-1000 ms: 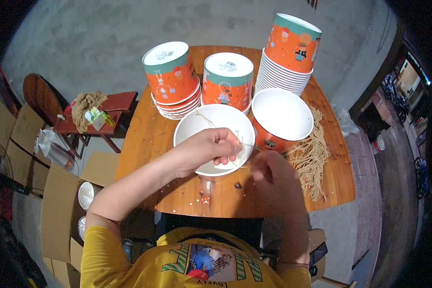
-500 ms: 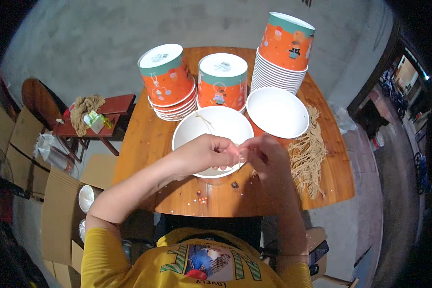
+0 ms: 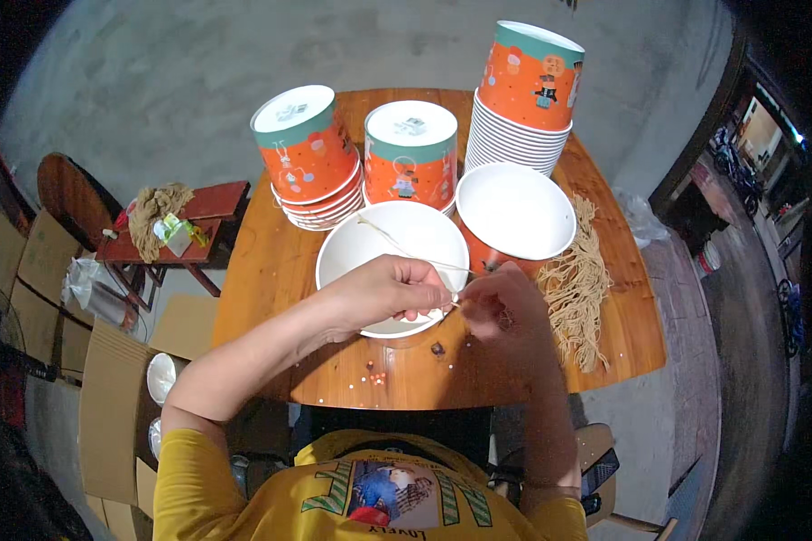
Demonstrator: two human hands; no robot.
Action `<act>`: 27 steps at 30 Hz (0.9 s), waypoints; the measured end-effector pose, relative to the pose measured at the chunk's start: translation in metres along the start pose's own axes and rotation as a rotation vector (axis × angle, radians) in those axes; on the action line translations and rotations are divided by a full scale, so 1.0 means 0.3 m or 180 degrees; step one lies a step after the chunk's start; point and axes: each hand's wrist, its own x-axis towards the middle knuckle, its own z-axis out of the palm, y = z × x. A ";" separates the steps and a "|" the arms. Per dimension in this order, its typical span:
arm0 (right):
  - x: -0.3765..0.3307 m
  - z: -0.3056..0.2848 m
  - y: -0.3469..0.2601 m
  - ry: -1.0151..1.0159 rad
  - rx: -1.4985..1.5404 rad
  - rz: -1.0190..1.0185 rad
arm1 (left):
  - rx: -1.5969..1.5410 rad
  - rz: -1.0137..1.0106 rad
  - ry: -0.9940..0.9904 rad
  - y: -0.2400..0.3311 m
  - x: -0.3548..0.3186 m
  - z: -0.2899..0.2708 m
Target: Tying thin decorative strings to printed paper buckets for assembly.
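Note:
My left hand [image 3: 397, 290] is closed in a pinch on a thin cream string [image 3: 390, 238]. One length of it runs across the mouth of a white-lined paper bucket [image 3: 347, 261], which stands open side up below my hands. Close on the right, my right hand [image 3: 510, 305] has its fingers curled at the same string, beside the left fingertips; its palm side is in shadow and partly hidden. A bundle of tan strings [image 3: 576, 307] lies on the table right of my right hand.
Another white-lined bucket [image 3: 514, 209] leans behind my right hand. Upside-down orange-and-green bucket stacks [image 3: 305, 153] line the far side of the wooden table [image 3: 253, 334]. Small white and orange beads [image 3: 376, 379] lie near its front edge. Cardboard [image 3: 117, 397] and a red bench [image 3: 216, 203] are at left.
My right hand has moved slightly right and down, its fingers more curled, away from the left fingertips. More of the string shows stretched between the hands. My left hand stays nearly in place.

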 end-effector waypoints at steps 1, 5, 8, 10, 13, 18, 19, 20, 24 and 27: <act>-0.003 0.007 0.002 -0.0004 0.0010 0.0001 | 0.0009 0.0002 -0.0010 -0.003 0.001 -0.002; -0.019 0.031 -0.042 0.0135 -0.0563 0.0180 | -0.0026 0.0045 -0.0042 -0.008 0.002 0.001; -0.029 0.054 -0.089 0.0265 -0.0331 0.0717 | -0.0119 -0.0023 -0.0035 -0.008 0.004 0.003; -0.039 0.077 -0.107 0.0333 -0.0134 0.0942 | -0.0123 -0.0102 -0.0049 0.000 0.005 0.006; -0.048 0.106 -0.118 0.0300 -0.0219 0.0948 | -0.0318 -0.0148 -0.0189 -0.004 0.001 0.006; -0.067 0.122 -0.097 0.0421 -0.0439 0.0619 | -0.0526 -0.0375 -0.0079 0.020 -0.021 0.005; -0.066 0.116 -0.095 0.0418 -0.0439 0.0619 | -0.0547 -0.0395 -0.0058 0.022 -0.024 0.002; -0.063 0.108 -0.093 0.0414 -0.0732 0.0150 | -0.0550 -0.0391 -0.0054 0.019 -0.025 -0.003; -0.065 0.093 -0.100 0.0229 -0.1070 -0.0265 | -0.0756 -0.0325 -0.0092 0.007 -0.024 -0.016; -0.063 0.082 -0.099 0.0064 -0.1069 -0.0271 | -0.0802 -0.0261 -0.0047 0.007 -0.029 -0.021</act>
